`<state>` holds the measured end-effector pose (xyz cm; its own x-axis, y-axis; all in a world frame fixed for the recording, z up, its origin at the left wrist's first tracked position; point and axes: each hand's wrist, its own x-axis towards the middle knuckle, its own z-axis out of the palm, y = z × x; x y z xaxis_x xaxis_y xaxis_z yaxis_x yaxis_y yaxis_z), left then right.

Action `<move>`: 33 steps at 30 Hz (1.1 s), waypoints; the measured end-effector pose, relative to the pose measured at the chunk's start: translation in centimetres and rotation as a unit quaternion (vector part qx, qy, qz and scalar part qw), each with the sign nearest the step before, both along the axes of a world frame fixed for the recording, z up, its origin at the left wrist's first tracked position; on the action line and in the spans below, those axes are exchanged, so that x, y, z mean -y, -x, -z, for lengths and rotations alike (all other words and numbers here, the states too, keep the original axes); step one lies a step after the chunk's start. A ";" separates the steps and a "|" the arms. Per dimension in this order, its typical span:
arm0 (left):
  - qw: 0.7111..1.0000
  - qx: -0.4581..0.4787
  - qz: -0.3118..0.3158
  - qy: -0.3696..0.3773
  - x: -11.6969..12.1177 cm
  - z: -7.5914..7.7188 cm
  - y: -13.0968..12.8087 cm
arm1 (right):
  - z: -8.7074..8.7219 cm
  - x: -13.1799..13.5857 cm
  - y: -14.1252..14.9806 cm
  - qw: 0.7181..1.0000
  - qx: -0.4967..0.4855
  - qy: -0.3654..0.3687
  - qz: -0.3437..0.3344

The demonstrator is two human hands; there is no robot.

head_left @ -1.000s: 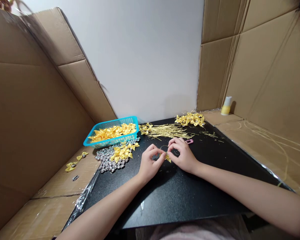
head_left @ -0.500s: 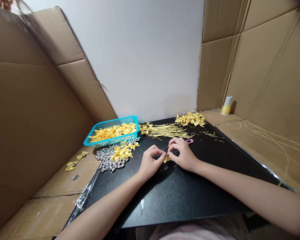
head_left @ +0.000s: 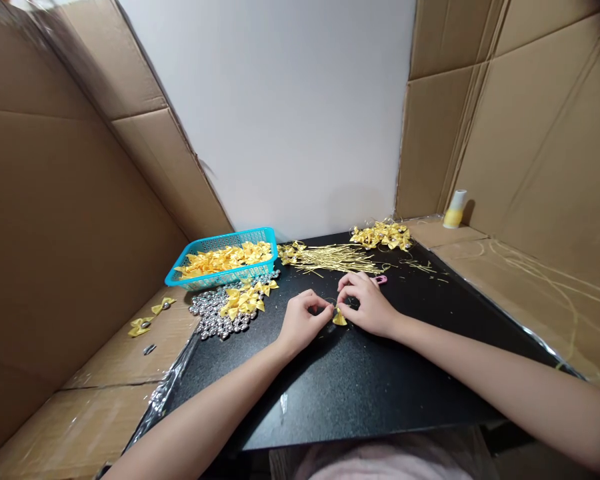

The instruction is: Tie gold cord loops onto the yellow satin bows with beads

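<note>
My left hand [head_left: 304, 323] and my right hand [head_left: 366, 305] meet over the middle of a black tabletop [head_left: 360, 387], fingertips pinched together. Between them sits a small yellow ribbon bow [head_left: 339, 319], gripped by both hands, with a thin gold thread loop just above it. A pile of silver bells [head_left: 214, 319] topped with yellow bows [head_left: 245, 300] lies to the left of my left hand. Beyond my hands lies a bundle of gold threads [head_left: 337, 259].
A blue basket [head_left: 220, 275] full of yellow bows stands at the back left. Finished bows [head_left: 381, 235] are heaped at the back right, a pink object [head_left: 380, 280] beside my right hand. A yellow-white spool [head_left: 453, 210] stands on cardboard. Cardboard walls enclose both sides.
The hands stay pinched on the bow, which has turned slightly and hangs lower between the fingertips. The camera view tilted up a little.
</note>
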<state>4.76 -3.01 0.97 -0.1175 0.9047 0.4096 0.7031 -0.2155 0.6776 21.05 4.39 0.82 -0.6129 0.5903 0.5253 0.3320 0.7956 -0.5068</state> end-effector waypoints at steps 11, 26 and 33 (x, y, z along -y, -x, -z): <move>1.000 0.012 0.007 0.020 0.0 0.1 -0.2 | -0.9 -0.2 -0.6 0.999 0.026 -0.019 0.028; 0.999 -0.005 -0.004 0.038 -0.2 0.0 -0.4 | -0.6 -0.2 -0.5 0.998 0.058 -0.023 -0.007; 0.999 -0.017 0.005 0.046 -0.4 0.1 -0.3 | -0.8 -0.2 -0.6 0.995 0.074 -0.061 -0.031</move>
